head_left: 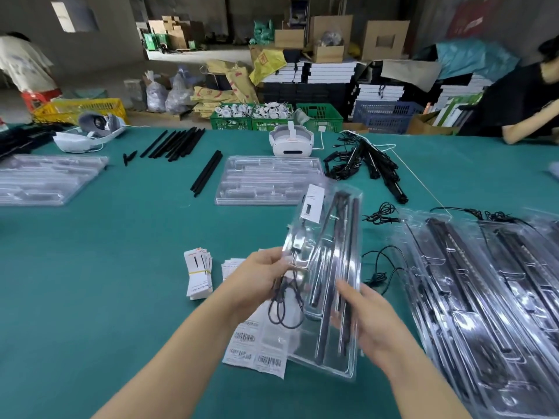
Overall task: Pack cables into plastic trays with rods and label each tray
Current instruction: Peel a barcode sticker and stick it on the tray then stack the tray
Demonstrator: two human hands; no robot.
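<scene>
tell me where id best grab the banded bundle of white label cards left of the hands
Likely by its long side edges, coming from above. The banded label bundle lies flat on the green table, fanned at its far end, with a yellow rubber band across its middle. Pinching across the width near that band should keep the cards together. Its left side is open table; loose barcode sheets lie to its right.

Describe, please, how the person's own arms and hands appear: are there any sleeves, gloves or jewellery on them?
Both forearms are bare to the frame's edge, with no sleeve in view. The left hand and right hand wear no gloves, and no rings, watch or bracelet are visible.
</scene>
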